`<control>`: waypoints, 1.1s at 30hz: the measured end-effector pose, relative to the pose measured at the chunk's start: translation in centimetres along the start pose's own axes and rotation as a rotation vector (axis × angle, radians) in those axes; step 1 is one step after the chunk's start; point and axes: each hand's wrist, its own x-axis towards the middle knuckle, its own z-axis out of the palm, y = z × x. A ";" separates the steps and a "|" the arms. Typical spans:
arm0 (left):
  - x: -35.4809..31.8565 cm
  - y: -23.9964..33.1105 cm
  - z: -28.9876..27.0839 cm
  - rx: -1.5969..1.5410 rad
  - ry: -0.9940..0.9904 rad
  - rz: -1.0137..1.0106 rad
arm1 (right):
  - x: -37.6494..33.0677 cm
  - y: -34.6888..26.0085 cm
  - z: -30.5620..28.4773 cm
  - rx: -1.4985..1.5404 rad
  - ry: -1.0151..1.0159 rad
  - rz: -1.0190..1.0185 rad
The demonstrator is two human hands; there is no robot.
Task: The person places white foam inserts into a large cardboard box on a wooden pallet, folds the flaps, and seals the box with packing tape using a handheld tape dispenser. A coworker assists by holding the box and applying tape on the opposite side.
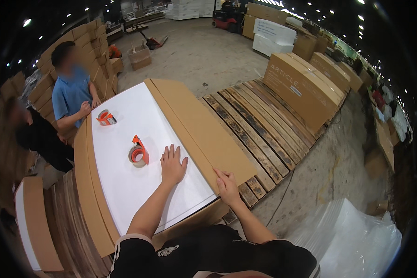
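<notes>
My left hand (173, 166) lies flat on a white foam-like sheet (120, 185), fingers spread, holding nothing. The sheet fills the top of a large open cardboard box (194, 214). At the box's near right corner my right hand (226, 186) has its fingers curled on the edge of the right cardboard flap (199, 125), which is folded outward. The left flap (85, 185) hangs outward too. Just left of my left hand, an orange tape dispenser (138, 153) with a roll of tape rests on the sheet. A second tape dispenser (106, 118) sits farther off.
Wooden pallets (259, 125) run to the right, bearing large taped cartons (301, 85). A person in a blue shirt (72, 97) stands at the far left corner, another in black (48, 139) nearby. Clear plastic wrap (352, 236) is at lower right. A pallet jack (154, 41) stands beyond.
</notes>
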 end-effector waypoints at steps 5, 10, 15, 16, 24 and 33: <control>0.2 0.3 -0.1 0.024 -0.026 -0.003 | -0.7 1.9 0.4 0.078 -0.013 -0.003; 0.2 0.1 0.2 0.014 -0.022 0.008 | -1.2 1.2 0.3 -0.167 -0.132 -0.005; 0.2 -0.7 0.5 -0.040 -0.002 0.021 | -1.3 0.8 0.7 -0.270 -0.202 0.032; 0.3 -0.7 0.5 -0.071 0.007 0.015 | -1.2 1.0 0.5 -0.257 -0.270 0.051; 0.3 4.9 -0.1 -0.307 0.092 0.629 | 0.2 4.4 -1.1 0.018 -0.382 0.135; 2.7 5.6 0.7 -0.216 -0.049 0.716 | -0.8 6.8 1.8 -0.081 -0.108 0.080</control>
